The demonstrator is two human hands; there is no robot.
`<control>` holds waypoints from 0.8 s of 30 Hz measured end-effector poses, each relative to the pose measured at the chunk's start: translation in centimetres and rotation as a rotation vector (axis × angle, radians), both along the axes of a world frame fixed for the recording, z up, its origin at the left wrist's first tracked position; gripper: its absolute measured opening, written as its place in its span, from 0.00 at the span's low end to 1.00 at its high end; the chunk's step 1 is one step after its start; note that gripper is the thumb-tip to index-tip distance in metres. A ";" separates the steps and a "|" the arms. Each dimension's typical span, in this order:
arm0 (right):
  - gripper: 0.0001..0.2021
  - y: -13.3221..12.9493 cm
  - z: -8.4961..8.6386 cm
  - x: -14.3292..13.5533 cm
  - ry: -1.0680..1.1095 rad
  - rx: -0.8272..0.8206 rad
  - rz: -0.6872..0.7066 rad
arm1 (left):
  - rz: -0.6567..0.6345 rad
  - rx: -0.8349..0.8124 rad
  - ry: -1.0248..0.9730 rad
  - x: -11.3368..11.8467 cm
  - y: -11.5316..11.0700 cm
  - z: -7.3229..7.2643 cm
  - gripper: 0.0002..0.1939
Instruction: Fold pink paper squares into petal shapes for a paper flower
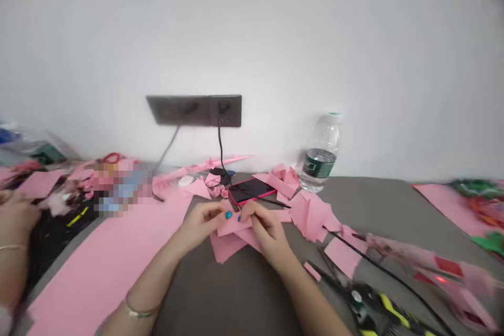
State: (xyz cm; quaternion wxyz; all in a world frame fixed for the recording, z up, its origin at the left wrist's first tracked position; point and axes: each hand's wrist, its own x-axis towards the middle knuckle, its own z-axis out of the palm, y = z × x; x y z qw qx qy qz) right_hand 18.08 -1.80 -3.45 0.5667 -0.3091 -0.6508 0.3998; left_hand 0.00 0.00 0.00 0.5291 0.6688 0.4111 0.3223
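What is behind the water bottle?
Behind the water bottle is the pale wall, partly visible through the clear plastic. The dark green label hides whatever is right behind it.

I can pass over the gray tabletop (374, 194) between the water bottle (319, 160) and the pink sheet (449, 207) at far right. Nearer on that side, a black cord (388, 273), a black-and-yellow tool (366, 302) and a blurred pink tool (417, 257) obstruct me; ahead, I meet the phone (252, 190), then the wall (275, 37).
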 end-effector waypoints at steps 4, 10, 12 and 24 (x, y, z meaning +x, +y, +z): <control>0.11 0.1 0.0 -0.2 -0.005 -0.007 -0.001 | 0.050 0.056 0.033 0.0 0.3 -0.4 0.12; 0.07 0.2 -0.3 -0.3 0.082 -0.105 -0.103 | 0.149 0.123 0.065 -0.1 0.1 -0.9 0.09; 0.03 0.2 -0.3 -0.4 0.126 -0.161 -0.125 | 0.169 0.165 0.071 -0.1 0.0 -0.9 0.09; 0.09 0.3 -0.4 -0.4 0.030 -0.187 -0.024 | 0.195 0.305 0.194 0.7 -0.5 -0.4 0.06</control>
